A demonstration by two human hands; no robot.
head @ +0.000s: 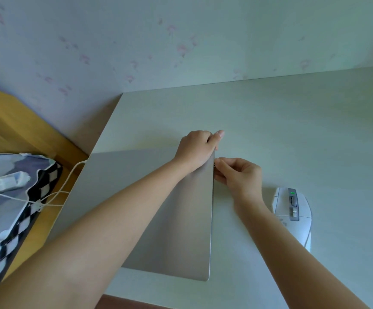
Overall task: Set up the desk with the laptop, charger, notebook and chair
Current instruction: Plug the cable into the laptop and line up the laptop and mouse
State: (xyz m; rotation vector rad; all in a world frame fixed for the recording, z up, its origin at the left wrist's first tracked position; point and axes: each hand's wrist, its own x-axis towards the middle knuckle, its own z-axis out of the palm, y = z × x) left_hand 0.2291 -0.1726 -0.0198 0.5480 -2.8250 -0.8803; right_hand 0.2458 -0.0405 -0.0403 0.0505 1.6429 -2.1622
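Head view: your closed silver laptop [165,210] lies flat on the pale worktop [270,121]. Left grip [197,148] curls over its far right corner; right grip [237,172] pinches something small at that edge. Steady it, push straight in.

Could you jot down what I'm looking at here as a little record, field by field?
surface: pale desk against a patterned wall
laptop: silver laptop, lid closed, flat on the desk
left hand: left hand grips the laptop's far right corner
right hand: right hand pinches something small at the laptop's right edge; what it is cannot be told
mouse: white mouse right of the laptop, green light on
off the desk: patterned bag at left with a white cable
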